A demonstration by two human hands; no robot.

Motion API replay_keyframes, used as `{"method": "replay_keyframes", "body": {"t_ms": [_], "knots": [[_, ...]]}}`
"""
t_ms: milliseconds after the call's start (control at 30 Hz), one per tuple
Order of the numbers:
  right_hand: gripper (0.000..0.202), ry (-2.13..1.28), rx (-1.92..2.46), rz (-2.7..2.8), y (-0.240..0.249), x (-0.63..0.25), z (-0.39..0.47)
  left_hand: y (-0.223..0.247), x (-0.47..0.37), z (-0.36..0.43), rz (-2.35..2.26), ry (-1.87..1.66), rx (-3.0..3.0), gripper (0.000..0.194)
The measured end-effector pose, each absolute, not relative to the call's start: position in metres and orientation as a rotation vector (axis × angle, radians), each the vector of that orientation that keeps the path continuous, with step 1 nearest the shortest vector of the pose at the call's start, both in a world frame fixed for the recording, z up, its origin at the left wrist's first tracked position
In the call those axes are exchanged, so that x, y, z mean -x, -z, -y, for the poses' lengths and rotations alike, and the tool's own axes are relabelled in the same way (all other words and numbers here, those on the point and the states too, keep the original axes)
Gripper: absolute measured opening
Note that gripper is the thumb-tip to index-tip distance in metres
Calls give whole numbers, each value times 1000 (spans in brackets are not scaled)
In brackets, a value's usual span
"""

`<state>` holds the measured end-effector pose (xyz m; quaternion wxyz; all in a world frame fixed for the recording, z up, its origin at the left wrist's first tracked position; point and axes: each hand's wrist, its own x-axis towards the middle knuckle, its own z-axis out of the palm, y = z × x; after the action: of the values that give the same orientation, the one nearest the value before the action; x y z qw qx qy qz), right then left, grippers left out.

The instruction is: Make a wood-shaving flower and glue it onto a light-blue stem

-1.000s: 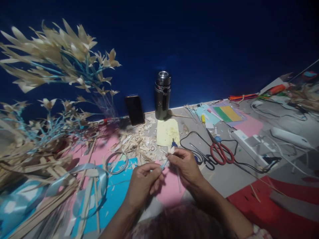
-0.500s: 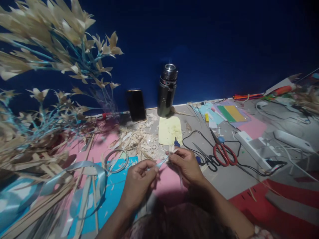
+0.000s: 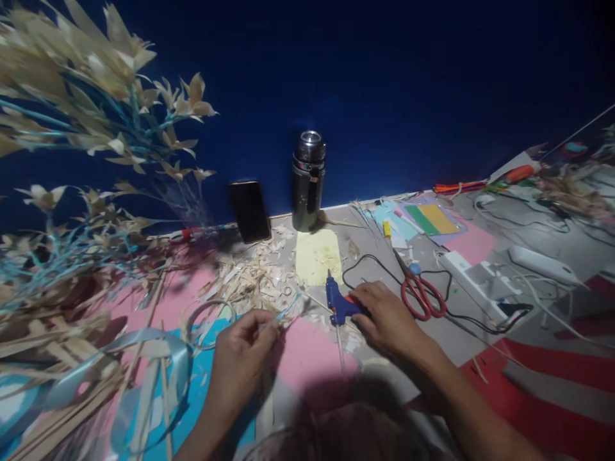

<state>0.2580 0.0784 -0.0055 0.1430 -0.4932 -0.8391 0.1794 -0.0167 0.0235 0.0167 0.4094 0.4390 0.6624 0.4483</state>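
My left hand is closed in a pinch on a thin light-blue stem, whose tip points up and to the right. My right hand wraps around the handle end of a blue glue gun, which lies with its nozzle pointing away from me. A clear glue stick sticks out of the gun's back. Black scissors are mostly hidden under my right hand. Beyond the nozzle lies a glue-spotted yellow sheet.
A dark steel flask and a phone stand by the blue wall. Husk flowers on blue stems rise at left, above ribbon. Wood shavings cover the middle. Red-handled scissors and a power strip lie right.
My right hand has left the blue stem and moved right onto the glue gun's handle. My left hand still pinches the stem. The whole view has shifted slightly.
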Motion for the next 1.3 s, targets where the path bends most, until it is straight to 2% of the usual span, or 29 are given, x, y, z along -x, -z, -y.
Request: {"method": "replay_keyframes", "body": {"t_ms": [167,333,467,667,933,1133,1300], "knots": [[46,-319,1534,2583,13,-248,-75,-12,13,-26,-1725,-1106,-1188,21],[33,-340,1411,2540,15,-247,-81,-15,8,-33,-1857,-1111,-1307,21],[34,-465,1240,2312,16,-269,-85,-15,6,-42,-1917,-1132,-1380,21],[34,-922,872,2071,5,-271,-71,-12,-5,-53,-1888,-1136,-1414,20],[19,-1055,799,2022,0,-237,-58,-19,-16,-58,-1862,-1138,-1446,18],[22,-1070,770,2030,1,-237,-59,-20,-20,-54,-1816,-1117,-1397,21],[34,-1027,730,2044,6,-238,-60,-20,-19,-52,-1761,-1134,-1326,22]]}}
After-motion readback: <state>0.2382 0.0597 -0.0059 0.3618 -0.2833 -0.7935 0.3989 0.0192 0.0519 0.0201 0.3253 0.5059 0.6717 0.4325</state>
